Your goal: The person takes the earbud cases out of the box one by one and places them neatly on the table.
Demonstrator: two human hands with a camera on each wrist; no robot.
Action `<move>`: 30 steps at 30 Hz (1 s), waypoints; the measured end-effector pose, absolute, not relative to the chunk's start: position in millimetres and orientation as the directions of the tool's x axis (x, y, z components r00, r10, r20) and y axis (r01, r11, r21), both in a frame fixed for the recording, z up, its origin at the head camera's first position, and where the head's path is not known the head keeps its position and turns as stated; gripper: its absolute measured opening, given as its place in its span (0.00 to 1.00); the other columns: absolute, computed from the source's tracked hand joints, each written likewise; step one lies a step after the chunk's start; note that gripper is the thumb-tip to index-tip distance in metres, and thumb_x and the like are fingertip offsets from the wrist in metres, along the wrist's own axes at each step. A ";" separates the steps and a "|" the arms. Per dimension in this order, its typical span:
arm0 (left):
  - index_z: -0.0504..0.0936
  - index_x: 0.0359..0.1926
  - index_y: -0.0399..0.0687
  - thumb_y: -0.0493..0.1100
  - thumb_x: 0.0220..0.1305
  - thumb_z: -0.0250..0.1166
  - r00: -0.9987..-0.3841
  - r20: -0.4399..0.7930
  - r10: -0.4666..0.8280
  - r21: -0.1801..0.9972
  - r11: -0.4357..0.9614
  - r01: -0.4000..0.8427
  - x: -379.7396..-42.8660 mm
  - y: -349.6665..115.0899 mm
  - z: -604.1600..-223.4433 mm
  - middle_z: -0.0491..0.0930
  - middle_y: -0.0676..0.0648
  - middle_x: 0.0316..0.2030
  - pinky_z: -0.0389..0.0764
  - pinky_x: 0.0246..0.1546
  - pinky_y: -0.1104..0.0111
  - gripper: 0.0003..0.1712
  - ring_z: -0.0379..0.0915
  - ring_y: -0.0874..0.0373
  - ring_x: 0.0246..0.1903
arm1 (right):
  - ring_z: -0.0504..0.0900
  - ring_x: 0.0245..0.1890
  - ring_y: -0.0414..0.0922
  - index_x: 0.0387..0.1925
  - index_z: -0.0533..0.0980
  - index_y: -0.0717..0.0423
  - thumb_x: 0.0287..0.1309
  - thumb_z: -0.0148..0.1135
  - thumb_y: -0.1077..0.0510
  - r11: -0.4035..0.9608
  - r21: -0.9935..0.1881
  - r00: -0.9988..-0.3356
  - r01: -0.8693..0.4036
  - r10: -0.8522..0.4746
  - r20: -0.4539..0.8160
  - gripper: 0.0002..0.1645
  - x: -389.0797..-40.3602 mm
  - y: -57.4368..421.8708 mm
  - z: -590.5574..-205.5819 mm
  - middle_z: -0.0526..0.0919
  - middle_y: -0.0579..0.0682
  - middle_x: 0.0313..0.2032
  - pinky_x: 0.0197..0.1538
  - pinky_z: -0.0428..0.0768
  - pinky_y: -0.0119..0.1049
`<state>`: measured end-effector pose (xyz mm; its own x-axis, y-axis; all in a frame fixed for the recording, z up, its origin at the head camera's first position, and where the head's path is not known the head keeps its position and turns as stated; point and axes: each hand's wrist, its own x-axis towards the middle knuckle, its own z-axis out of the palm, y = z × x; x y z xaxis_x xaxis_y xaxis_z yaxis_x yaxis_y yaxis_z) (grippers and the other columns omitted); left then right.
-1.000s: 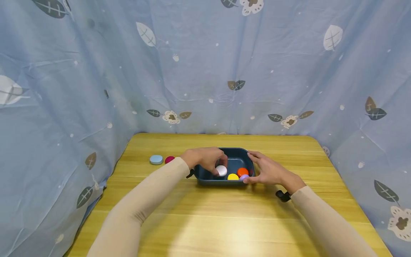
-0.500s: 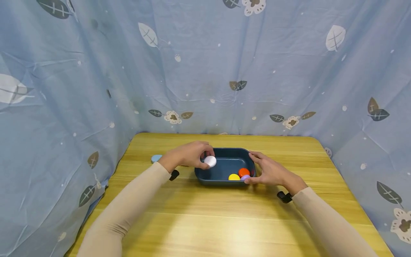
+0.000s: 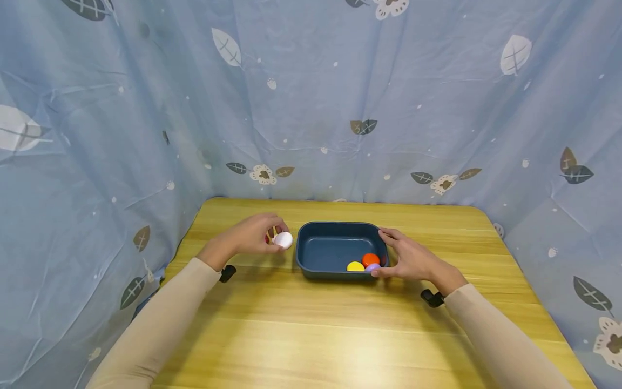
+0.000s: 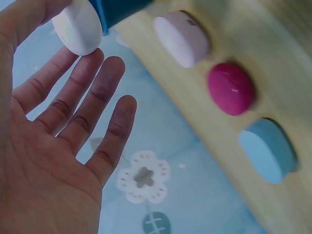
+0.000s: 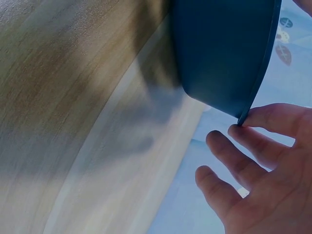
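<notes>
Head: my left grip pinches the white oval between the tray and the counter's left edge; my right grip spans the tray's right end.

Left wrist: the oval sits high in my pinch; slackness could drop it.

Right wrist: I touch the rim's corner; pushing might skid the tray.

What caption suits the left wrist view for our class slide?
Left hand holds white piece; pale piece, magenta piece and blue piece lie on the table.
</notes>
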<state>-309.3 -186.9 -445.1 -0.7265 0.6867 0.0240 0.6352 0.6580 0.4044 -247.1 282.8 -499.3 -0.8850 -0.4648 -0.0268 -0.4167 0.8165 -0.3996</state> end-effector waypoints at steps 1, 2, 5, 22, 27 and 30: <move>0.91 0.59 0.47 0.46 0.70 0.84 -0.734 0.014 0.679 0.404 0.668 0.625 -307.0 -190.0 -445.6 0.87 0.47 0.50 0.89 0.50 0.60 0.21 0.87 0.45 0.46 | 0.66 0.88 0.73 0.92 0.59 0.66 0.66 0.77 0.19 0.816 -0.400 -0.885 -0.417 -0.465 -0.026 0.77 -247.1 282.8 -499.0 0.58 0.66 0.92 0.83 0.74 0.73; 0.91 0.60 0.47 0.46 0.70 0.84 -0.739 0.004 0.674 0.402 0.675 0.618 -305.4 -192.7 -447.2 0.87 0.46 0.50 0.89 0.50 0.61 0.21 0.87 0.44 0.46 | 0.66 0.88 0.73 0.92 0.59 0.66 0.66 0.77 0.19 0.817 -0.399 -0.885 -0.417 -0.465 -0.025 0.77 -247.0 282.8 -498.7 0.58 0.66 0.92 0.83 0.74 0.73; 0.91 0.61 0.48 0.47 0.71 0.84 -0.747 -0.018 0.664 0.390 0.693 0.607 -302.3 -199.0 -455.4 0.87 0.45 0.48 0.85 0.48 0.62 0.21 0.85 0.44 0.46 | 0.67 0.88 0.73 0.92 0.59 0.66 0.66 0.77 0.19 0.819 -0.394 -0.887 -0.416 -0.462 -0.023 0.76 -247.0 283.2 -498.4 0.58 0.66 0.92 0.83 0.75 0.73; 0.91 0.60 0.49 0.49 0.72 0.84 -0.761 -0.090 0.642 0.411 0.720 0.559 -299.6 -212.2 -503.2 0.89 0.51 0.50 0.87 0.54 0.62 0.21 0.84 0.55 0.47 | 0.69 0.86 0.74 0.91 0.60 0.66 0.66 0.78 0.20 0.817 -0.383 -0.884 -0.431 -0.467 -0.003 0.76 -244.7 282.0 -501.1 0.60 0.67 0.92 0.81 0.76 0.75; 0.92 0.60 0.50 0.49 0.72 0.84 -0.766 -0.096 0.636 0.416 0.725 0.550 -299.1 -212.6 -507.5 0.89 0.50 0.52 0.86 0.55 0.60 0.20 0.83 0.54 0.48 | 0.70 0.86 0.74 0.91 0.60 0.66 0.66 0.78 0.20 0.816 -0.387 -0.885 -0.430 -0.466 0.002 0.75 -244.9 282.3 -501.0 0.60 0.66 0.92 0.81 0.77 0.74; 0.92 0.60 0.50 0.49 0.72 0.84 -0.764 -0.089 0.639 0.415 0.721 0.555 -298.6 -212.2 -508.8 0.88 0.49 0.51 0.86 0.55 0.60 0.21 0.83 0.53 0.48 | 0.69 0.86 0.74 0.91 0.60 0.66 0.66 0.78 0.20 0.815 -0.384 -0.884 -0.434 -0.467 0.007 0.75 -245.3 282.4 -501.7 0.60 0.67 0.92 0.81 0.77 0.74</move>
<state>-298.6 -212.2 -508.8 -0.7637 0.6393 -0.0893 0.5551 0.7211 0.4146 -245.3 282.4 -501.7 -0.8842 -0.4671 0.0072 -0.4337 0.8151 -0.3841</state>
